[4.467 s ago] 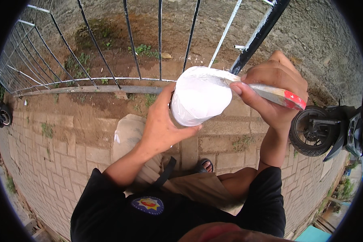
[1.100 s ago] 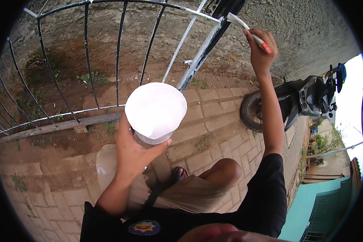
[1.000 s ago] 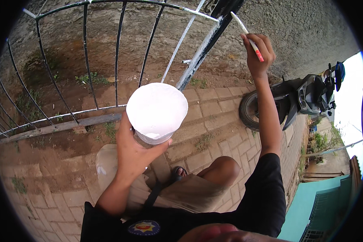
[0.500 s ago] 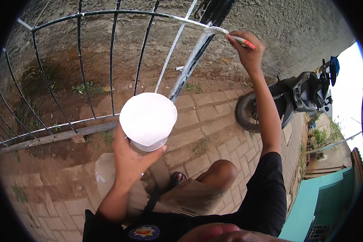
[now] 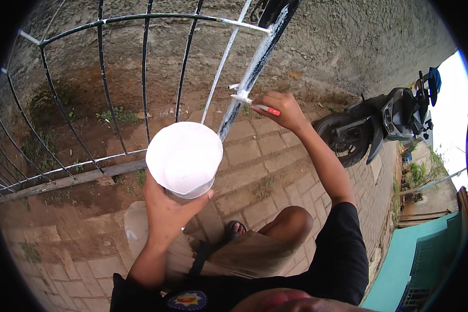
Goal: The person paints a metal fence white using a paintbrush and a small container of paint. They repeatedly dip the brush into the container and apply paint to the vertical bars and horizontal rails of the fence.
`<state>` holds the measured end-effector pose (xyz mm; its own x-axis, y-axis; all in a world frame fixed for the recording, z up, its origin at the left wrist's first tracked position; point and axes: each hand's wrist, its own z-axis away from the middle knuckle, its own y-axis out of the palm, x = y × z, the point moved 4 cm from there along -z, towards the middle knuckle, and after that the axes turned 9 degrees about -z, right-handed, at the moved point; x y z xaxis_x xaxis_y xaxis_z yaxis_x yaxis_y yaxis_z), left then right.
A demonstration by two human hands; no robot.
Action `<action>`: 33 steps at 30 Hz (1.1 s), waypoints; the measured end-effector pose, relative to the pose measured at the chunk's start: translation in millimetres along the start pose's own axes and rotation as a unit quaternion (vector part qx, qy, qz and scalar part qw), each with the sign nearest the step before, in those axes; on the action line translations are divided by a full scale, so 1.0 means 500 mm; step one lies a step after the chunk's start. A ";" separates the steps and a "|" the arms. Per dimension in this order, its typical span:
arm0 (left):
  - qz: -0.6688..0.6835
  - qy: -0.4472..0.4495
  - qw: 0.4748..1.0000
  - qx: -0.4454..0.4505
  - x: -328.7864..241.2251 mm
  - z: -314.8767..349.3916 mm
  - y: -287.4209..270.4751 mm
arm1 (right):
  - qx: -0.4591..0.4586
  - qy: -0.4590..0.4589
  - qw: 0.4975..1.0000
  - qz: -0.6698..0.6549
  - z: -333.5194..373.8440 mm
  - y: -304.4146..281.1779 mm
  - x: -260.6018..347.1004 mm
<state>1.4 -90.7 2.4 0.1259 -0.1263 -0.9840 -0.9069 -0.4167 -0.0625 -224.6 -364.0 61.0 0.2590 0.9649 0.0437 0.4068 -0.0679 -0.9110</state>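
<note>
My left hand (image 5: 166, 210) grips a clear plastic cup (image 5: 184, 157) full of white paint, held up at chest height. My right hand (image 5: 282, 110) holds a small paintbrush (image 5: 255, 103) with a red handle, its white bristles touching the thick black post (image 5: 255, 65) of a metal gate. That post carries a white painted streak along its length. The thinner bar (image 5: 224, 60) to its left is white too, as is part of the top rail.
The black barred gate (image 5: 104, 88) stands before a rough grey wall (image 5: 348, 41). A parked scooter (image 5: 385, 122) is at the right on the brick paving (image 5: 265, 177). My bent knee (image 5: 288, 229) and sandalled foot (image 5: 235, 230) are below. A teal building (image 5: 426, 260) lies lower right.
My right hand has come down from the top rail to the middle of the thick post, with the brush. The cup stays in my left hand, nearly still.
</note>
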 end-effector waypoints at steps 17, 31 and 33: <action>0.028 -0.009 1.000 0.002 -0.001 0.008 -0.003 | -0.090 0.003 0.995 -0.033 0.044 0.042 0.039; 0.005 -0.015 1.000 -0.013 0.001 0.005 0.006 | -0.278 0.196 0.925 -0.168 -0.030 -0.118 -0.051; 0.009 -0.009 1.000 -0.006 0.002 0.006 0.011 | -0.350 0.238 0.883 -0.202 0.012 -0.108 -0.087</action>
<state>-4.7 -90.6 0.5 0.1028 -0.1167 -0.9878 -0.9036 -0.4261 -0.0437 -263.1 -400.8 105.7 0.2394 0.7423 0.6259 0.9493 -0.0436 -0.3115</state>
